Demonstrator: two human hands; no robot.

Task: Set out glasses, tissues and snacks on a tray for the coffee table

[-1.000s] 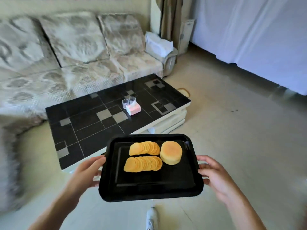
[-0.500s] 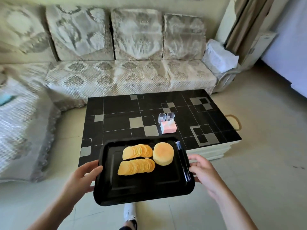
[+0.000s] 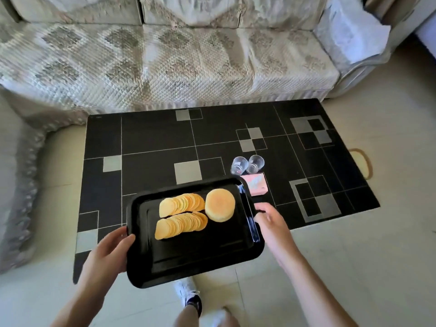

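I hold a black tray [image 3: 200, 263] over the near edge of the black coffee table [image 3: 153, 142]. My left hand [image 3: 106, 253] grips its left rim and my right hand [image 3: 271, 223] grips its right rim. On the tray lie two fanned rows of yellow crisps [image 3: 180, 214] and a round golden cake [image 3: 220, 204]. Two clear glasses [image 3: 247, 164] stand on the table just beyond the tray's far right corner. A pink tissue pack [image 3: 257, 187] lies in front of them, partly hidden by the tray.
A quilted grey sofa [image 3: 165, 60] runs along the far side of the table and down the left. White cloth [image 3: 354, 36] lies on its right arm. Pale tiled floor [image 3: 354, 256] surrounds the table. My shoe [image 3: 188, 293] shows below the tray.
I have stepped closer to the table. The tray now hangs over the table's near edge, close to the glasses and tissue pack. Both hands keep their hold.
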